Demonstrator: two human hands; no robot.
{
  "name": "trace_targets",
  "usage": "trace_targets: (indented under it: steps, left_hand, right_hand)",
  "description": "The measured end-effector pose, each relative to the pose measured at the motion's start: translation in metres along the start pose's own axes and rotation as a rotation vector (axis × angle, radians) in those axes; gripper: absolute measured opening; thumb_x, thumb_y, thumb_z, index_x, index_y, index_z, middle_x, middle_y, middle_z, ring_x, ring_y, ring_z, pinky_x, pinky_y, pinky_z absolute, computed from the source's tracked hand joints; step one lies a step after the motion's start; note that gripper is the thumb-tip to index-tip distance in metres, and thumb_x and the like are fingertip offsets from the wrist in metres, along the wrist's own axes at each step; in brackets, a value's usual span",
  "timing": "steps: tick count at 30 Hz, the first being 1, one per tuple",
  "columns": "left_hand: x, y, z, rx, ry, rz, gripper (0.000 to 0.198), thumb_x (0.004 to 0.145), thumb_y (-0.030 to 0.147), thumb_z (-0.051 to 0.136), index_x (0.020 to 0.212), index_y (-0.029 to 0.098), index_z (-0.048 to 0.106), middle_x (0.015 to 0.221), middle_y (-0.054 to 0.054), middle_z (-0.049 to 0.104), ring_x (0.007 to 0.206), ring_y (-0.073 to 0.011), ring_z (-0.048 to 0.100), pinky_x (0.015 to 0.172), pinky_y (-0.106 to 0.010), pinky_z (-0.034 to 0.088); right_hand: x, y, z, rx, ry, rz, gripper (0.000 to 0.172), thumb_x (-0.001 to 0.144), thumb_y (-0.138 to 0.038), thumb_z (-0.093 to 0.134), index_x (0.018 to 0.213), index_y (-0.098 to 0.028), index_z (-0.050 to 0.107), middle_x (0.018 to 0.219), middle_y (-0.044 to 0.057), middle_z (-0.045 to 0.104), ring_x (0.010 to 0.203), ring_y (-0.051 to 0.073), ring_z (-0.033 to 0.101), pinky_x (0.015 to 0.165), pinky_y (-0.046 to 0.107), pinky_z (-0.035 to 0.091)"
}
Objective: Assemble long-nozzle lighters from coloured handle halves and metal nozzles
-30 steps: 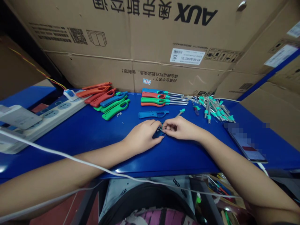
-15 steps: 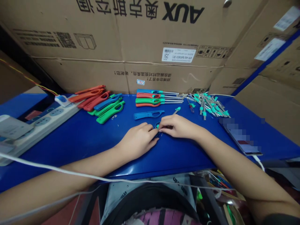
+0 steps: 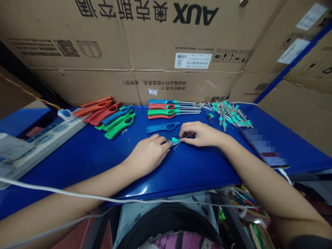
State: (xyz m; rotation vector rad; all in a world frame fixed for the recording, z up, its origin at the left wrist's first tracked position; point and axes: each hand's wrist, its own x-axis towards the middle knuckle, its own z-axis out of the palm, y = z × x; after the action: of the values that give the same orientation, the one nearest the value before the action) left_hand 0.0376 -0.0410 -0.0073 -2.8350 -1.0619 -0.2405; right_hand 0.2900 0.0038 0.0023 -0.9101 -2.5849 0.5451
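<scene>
My left hand (image 3: 148, 155) rests on the blue table (image 3: 85, 155), fingers curled, pinching one end of a small teal-and-blue lighter part (image 3: 174, 139). My right hand (image 3: 201, 134) pinches the other end, where a thin metal rod sticks out. Just beyond the hands lies a blue lighter shell (image 3: 162, 127). Behind it several assembled lighters with metal tubes (image 3: 171, 109) lie in a row. To the right sits a heap of metal tubes with teal tips (image 3: 229, 114).
Orange, red, blue and green shells (image 3: 110, 115) are piled at the back left beside a white power strip (image 3: 49, 136). A phone (image 3: 264, 150) lies on the right. Cardboard boxes (image 3: 155, 48) wall the back. A white cable (image 3: 64, 192) crosses my left forearm.
Both hands stayed together on the small part; my right hand shifted slightly away from me and the teal piece now shows between the fingertips. The view tilted a little.
</scene>
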Motion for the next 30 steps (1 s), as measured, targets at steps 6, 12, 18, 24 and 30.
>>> trace_targets:
  steps: [6,12,18,24,30]
  left_hand:
    - [0.001,-0.005,0.0,0.007,0.01,0.061,0.03,0.1,0.022,0.048,0.124,0.022,0.066,0.11,-0.008,0.07,0.098,-0.0237,0.062,0.083,-0.035,0.054]
    - [0.002,-0.007,0.002,0.057,0.025,0.106,0.033,0.1,0.022,0.047,0.126,0.025,0.067,0.117,-0.008,0.069,0.096,-0.0239,0.061,0.081,-0.036,0.054]
    - [0.003,-0.011,0.005,0.048,0.041,0.11,0.035,0.099,0.021,0.047,0.128,0.028,0.067,0.118,-0.007,0.068,0.099,-0.0236,0.061,0.082,-0.035,0.054]
    - [0.004,-0.017,0.007,0.045,0.042,0.096,0.036,0.099,0.019,0.047,0.127,0.029,0.068,0.12,-0.007,0.069,0.101,-0.0233,0.061,0.085,-0.034,0.053]
    - [0.005,-0.032,0.013,-0.022,0.11,0.116,0.035,0.101,0.023,0.043,0.124,0.028,0.069,0.125,-0.004,0.07,0.105,-0.0225,0.066,0.087,-0.034,0.055]
  right_hand:
    - [-0.001,-0.003,-0.003,0.042,-0.016,-0.008,0.007,0.084,-0.017,0.064,0.089,-0.016,0.068,0.088,0.003,0.065,0.07,0.012,0.056,0.065,0.024,0.046]
    - [0.0,-0.006,-0.003,0.048,-0.03,-0.003,0.011,0.082,-0.015,0.062,0.073,-0.015,0.066,0.083,0.004,0.065,0.069,0.012,0.057,0.065,0.024,0.045]
    - [0.0,-0.005,0.0,0.068,-0.015,-0.033,0.017,0.086,-0.021,0.061,0.071,-0.016,0.064,0.08,0.004,0.064,0.068,0.012,0.056,0.064,0.025,0.044]
    - [0.001,-0.006,0.002,0.095,0.044,-0.06,0.014,0.088,-0.023,0.059,0.079,-0.016,0.067,0.081,0.004,0.065,0.069,0.012,0.057,0.064,0.025,0.046]
    - [0.002,0.013,-0.008,-0.161,0.394,0.162,0.016,0.088,-0.026,0.058,0.09,-0.019,0.071,0.086,0.005,0.071,0.073,0.017,0.062,0.068,0.029,0.048]
